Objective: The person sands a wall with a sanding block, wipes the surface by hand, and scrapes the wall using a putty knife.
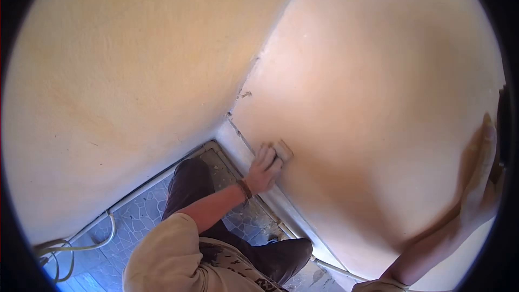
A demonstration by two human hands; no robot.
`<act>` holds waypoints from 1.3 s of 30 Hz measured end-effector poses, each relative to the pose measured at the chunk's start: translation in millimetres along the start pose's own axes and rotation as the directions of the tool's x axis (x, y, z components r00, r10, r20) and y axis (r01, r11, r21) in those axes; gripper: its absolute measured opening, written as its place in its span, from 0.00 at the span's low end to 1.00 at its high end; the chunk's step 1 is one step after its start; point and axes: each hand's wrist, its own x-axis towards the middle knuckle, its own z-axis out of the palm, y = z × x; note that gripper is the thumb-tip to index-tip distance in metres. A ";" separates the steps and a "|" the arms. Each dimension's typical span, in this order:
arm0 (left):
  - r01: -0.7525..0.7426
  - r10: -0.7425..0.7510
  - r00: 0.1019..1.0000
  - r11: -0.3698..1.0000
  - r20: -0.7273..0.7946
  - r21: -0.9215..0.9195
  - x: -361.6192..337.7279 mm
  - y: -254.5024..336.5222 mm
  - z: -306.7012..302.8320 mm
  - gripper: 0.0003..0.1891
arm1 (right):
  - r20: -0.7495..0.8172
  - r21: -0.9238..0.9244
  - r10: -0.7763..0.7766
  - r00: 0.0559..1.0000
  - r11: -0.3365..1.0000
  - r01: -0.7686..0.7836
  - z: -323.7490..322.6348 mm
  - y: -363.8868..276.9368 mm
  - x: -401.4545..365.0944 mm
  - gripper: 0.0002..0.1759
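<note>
My left hand [264, 172] is closed around a small tan block [283, 151] that looks like a sanding block. It holds the block against the peach-coloured wall [346, 119], low down near the corner and just above the pale skirting [233, 146]. Motion slightly blurs the fingers. At the far right, my right hand [480, 176] has its fingers stretched out along the same wall and holds nothing I can see. Part of that hand is lost at the dark edge of the view.
A yellowish wall [124, 70] meets the peach wall along a rough, chipped seam. A pale pipe [143, 188] and looped hoses [65, 251] run low on the left. My bent knees [289, 257] are close to the skirting, over patterned floor tiles [143, 216].
</note>
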 end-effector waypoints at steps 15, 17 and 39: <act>0.005 -0.007 1.000 0.994 0.017 0.112 -40.2 -24.3 26.7 0.41 | -0.216 -0.013 -0.212 0.953 0.977 0.215 6.3 10.9 19.4 0.21; -0.101 0.125 0.983 0.980 -0.138 0.170 4.9 -22.6 22.4 0.42 | -0.211 0.009 -0.230 0.950 0.971 0.237 5.9 14.6 18.5 0.21; -0.232 0.273 0.936 0.953 -0.223 0.193 199.1 1.0 -67.3 0.52 | 0.136 -0.147 0.163 0.977 0.979 -0.143 -5.2 -9.6 -8.1 0.15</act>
